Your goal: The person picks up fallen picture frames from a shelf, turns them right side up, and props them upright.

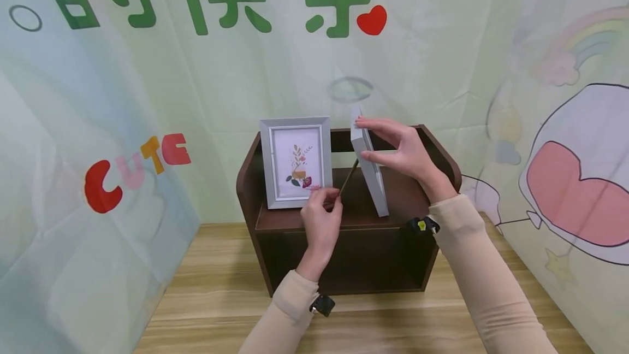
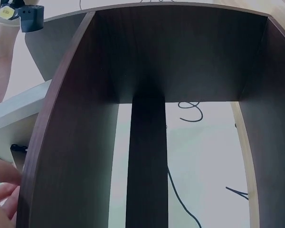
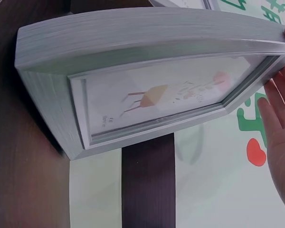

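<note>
My right hand (image 1: 400, 149) holds a silver-grey picture frame (image 1: 371, 171) near its top, fingers and thumb at the edge. The frame stands nearly edge-on, tilted, its lower end at the brown shelf (image 1: 408, 195). Behind it a thin brown stand leg (image 1: 349, 178) slants out, and my left hand (image 1: 321, 220) pinches the leg's lower end between thumb and fingertips. A flower print shows under the glass of this frame (image 3: 156, 97) in the right wrist view. Mostly hidden behind the shelf's side panel in the left wrist view is my left hand (image 2: 4, 194).
Another silver-grey picture frame (image 1: 295, 163) with a plant print stands upright on the shelf's left side, close to my left hand. Raised side panels (image 1: 248, 179) flank the shelf unit, which sits on a wood-grain table (image 1: 216, 283). A printed cloth (image 1: 221, 81) hangs behind.
</note>
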Demonstrator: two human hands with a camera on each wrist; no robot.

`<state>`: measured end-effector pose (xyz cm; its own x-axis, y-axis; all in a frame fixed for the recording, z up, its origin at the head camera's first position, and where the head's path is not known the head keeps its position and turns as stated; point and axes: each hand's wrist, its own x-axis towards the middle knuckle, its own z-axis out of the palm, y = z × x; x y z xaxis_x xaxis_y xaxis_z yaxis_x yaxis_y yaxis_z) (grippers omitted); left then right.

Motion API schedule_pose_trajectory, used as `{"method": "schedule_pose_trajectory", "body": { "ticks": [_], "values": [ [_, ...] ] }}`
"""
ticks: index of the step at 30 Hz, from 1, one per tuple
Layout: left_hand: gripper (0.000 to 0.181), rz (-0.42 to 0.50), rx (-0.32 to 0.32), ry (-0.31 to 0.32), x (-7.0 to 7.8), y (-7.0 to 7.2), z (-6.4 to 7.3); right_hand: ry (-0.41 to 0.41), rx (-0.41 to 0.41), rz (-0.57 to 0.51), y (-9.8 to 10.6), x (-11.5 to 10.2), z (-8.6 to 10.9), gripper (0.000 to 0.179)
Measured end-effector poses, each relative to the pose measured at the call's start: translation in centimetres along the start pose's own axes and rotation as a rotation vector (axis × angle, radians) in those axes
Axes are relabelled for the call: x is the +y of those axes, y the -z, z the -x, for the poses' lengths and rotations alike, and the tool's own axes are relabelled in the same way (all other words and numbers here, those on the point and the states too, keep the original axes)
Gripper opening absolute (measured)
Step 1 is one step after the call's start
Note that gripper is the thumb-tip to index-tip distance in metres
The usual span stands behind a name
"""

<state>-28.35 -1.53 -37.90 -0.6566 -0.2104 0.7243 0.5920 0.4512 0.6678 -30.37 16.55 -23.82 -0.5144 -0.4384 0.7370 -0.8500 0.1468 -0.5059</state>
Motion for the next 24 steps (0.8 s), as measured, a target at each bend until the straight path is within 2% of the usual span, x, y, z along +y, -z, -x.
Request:
{"method": "schedule_pose_trajectory", "body": {
  "ticks": [5,10,13,17,24],
  "values": [
    [0.011,-0.005,0.036,-0.026,0.1,0.0,0.0,-0.023,0.037,-0.005,0.0,0.1,0.3,0.051],
    [0.021,0.028,0.120,-0.112,1.2,-0.1,0.1,-0.147,0.087,-0.026,0.2,1.1,0.7,0.044],
    [0.024,0.055,0.152,-0.163,2.0,-0.3,0.1,-0.227,0.099,-0.012,0.4,2.9,1.1,0.043],
    [0.026,0.086,0.154,-0.199,3.0,-0.8,0.0,-0.317,0.095,0.036,0.6,5.7,1.6,0.047],
    [0.033,0.119,0.106,-0.185,4.2,-1.9,0.2,-0.441,0.014,0.096,0.5,7.9,1.9,0.053]
  ]
}}
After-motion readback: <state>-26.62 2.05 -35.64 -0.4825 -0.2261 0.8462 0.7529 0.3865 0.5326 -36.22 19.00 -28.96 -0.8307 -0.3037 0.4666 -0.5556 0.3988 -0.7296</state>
